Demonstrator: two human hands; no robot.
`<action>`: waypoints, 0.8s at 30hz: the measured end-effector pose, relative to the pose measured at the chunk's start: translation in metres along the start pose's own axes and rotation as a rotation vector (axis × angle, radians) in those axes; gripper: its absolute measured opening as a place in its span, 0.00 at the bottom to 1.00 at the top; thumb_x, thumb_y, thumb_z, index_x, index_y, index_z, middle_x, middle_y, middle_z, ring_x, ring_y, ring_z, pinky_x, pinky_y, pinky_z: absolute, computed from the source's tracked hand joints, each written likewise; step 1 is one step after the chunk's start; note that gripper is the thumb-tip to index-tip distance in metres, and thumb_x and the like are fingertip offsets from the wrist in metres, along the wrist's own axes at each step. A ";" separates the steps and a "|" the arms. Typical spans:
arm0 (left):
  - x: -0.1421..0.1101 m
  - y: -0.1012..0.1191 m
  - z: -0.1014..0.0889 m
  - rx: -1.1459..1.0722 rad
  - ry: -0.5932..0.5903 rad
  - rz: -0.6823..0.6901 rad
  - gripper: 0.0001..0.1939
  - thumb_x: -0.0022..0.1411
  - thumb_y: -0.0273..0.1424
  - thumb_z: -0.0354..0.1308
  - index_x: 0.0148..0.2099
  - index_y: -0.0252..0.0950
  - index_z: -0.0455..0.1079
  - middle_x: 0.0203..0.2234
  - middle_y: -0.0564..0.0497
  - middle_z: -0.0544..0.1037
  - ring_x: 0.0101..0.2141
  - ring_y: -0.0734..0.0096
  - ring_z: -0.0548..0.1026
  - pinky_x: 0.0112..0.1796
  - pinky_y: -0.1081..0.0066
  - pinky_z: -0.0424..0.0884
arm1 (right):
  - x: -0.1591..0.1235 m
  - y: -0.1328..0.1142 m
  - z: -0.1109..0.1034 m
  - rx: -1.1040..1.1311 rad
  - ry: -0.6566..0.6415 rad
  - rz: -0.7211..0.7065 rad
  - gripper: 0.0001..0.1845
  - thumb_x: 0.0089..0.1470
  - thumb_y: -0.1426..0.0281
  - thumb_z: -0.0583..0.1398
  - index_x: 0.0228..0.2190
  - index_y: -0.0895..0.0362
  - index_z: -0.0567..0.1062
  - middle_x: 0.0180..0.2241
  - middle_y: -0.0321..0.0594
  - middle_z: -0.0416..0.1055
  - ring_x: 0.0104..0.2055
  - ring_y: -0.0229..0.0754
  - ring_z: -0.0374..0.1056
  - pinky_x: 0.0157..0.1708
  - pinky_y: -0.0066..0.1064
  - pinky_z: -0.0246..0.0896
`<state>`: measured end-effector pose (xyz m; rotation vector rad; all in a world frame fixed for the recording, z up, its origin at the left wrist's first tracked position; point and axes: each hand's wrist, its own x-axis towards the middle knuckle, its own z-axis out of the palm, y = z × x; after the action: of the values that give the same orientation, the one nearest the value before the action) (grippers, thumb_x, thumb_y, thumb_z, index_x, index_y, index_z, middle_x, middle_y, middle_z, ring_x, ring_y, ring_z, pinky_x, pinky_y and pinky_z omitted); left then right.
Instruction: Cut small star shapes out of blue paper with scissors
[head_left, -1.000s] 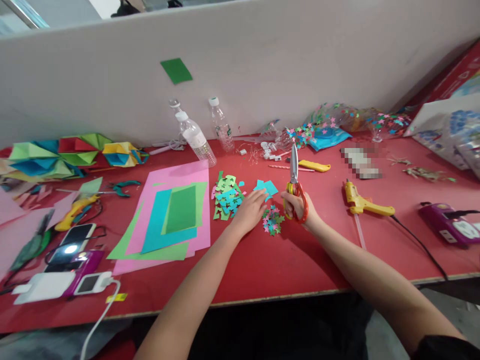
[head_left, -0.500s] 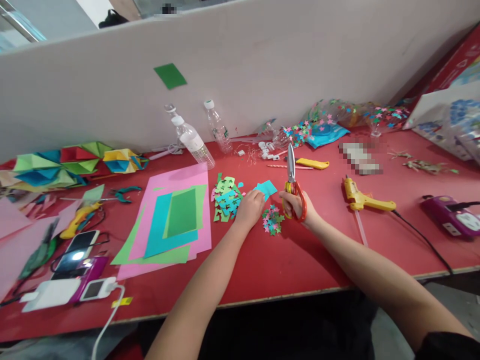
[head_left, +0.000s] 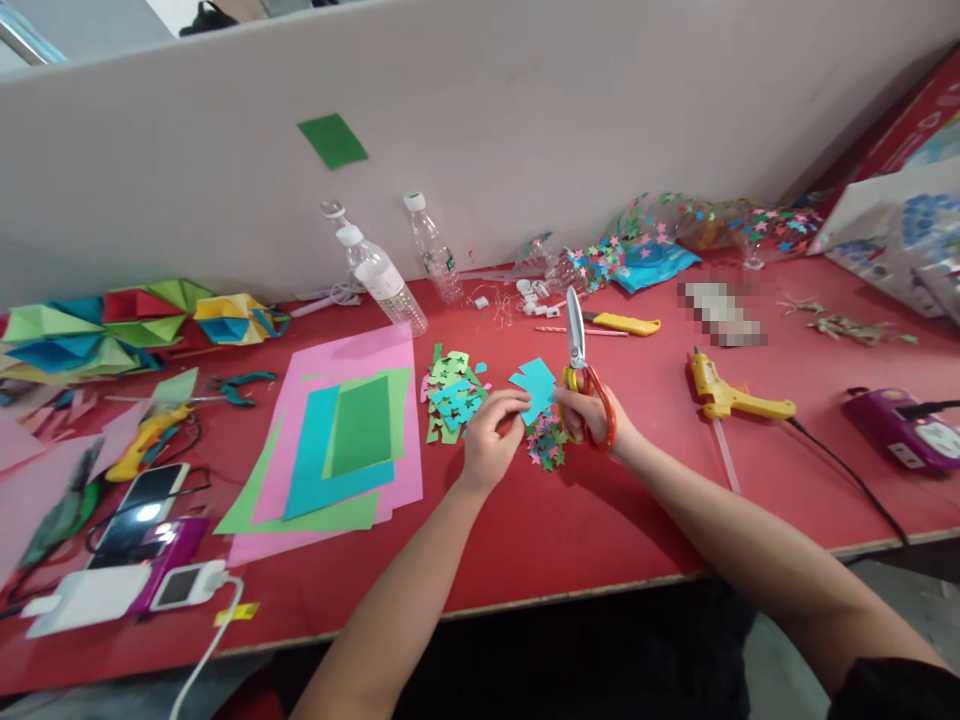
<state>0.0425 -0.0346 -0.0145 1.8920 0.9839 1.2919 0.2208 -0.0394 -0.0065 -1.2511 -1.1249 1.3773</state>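
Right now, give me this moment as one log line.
left hand: fingers gripping blue paper | right hand: holding scissors, blades closed | star pile: between hands | glue gun: on table, right

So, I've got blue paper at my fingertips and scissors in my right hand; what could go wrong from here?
The loose paper stars lie right under your hands, so a low sweep might scatter them. The scissors stand upright in your right hand, close to your left hand, so a careless tilt could nick it. The glue gun's cord trails to the table edge and might snag.
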 end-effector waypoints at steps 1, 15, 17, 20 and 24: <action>-0.001 -0.002 0.001 -0.053 0.003 -0.029 0.09 0.60 0.23 0.52 0.36 0.37 0.74 0.40 0.46 0.77 0.44 0.65 0.76 0.44 0.64 0.73 | -0.002 -0.002 0.001 -0.008 -0.008 -0.005 0.22 0.51 0.61 0.60 0.13 0.53 0.59 0.07 0.29 0.55 0.11 0.34 0.55 0.18 0.28 0.57; 0.001 -0.004 0.001 -0.577 -0.325 -0.640 0.13 0.56 0.39 0.62 0.34 0.35 0.65 0.20 0.53 0.76 0.18 0.72 0.75 0.17 0.77 0.63 | -0.014 -0.010 0.006 -0.283 -0.114 0.028 0.20 0.50 0.54 0.61 0.21 0.54 0.64 0.10 0.28 0.60 0.13 0.34 0.56 0.17 0.26 0.54; 0.002 -0.004 -0.001 -0.613 -0.249 -0.610 0.12 0.59 0.40 0.59 0.36 0.36 0.64 0.21 0.54 0.76 0.17 0.73 0.74 0.17 0.77 0.63 | -0.015 -0.013 0.004 -0.336 -0.135 0.023 0.23 0.50 0.49 0.60 0.20 0.54 0.63 0.11 0.28 0.58 0.13 0.34 0.56 0.17 0.26 0.53; 0.004 -0.003 -0.004 -0.639 -0.068 -0.567 0.11 0.61 0.39 0.56 0.37 0.37 0.63 0.20 0.56 0.75 0.16 0.75 0.72 0.16 0.77 0.60 | -0.015 -0.014 0.000 -0.494 -0.193 -0.003 0.28 0.49 0.44 0.58 0.19 0.54 0.61 0.12 0.30 0.58 0.16 0.35 0.57 0.19 0.26 0.51; 0.009 -0.002 -0.009 -0.636 0.146 -0.521 0.11 0.60 0.39 0.58 0.36 0.37 0.63 0.19 0.56 0.75 0.17 0.74 0.73 0.17 0.77 0.60 | -0.017 -0.013 -0.001 -0.743 -0.268 -0.042 0.28 0.48 0.42 0.59 0.24 0.56 0.69 0.20 0.37 0.69 0.23 0.39 0.64 0.24 0.27 0.52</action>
<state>0.0360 -0.0250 -0.0094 0.9919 0.9114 1.2349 0.2236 -0.0537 0.0088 -1.5565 -1.9513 1.1441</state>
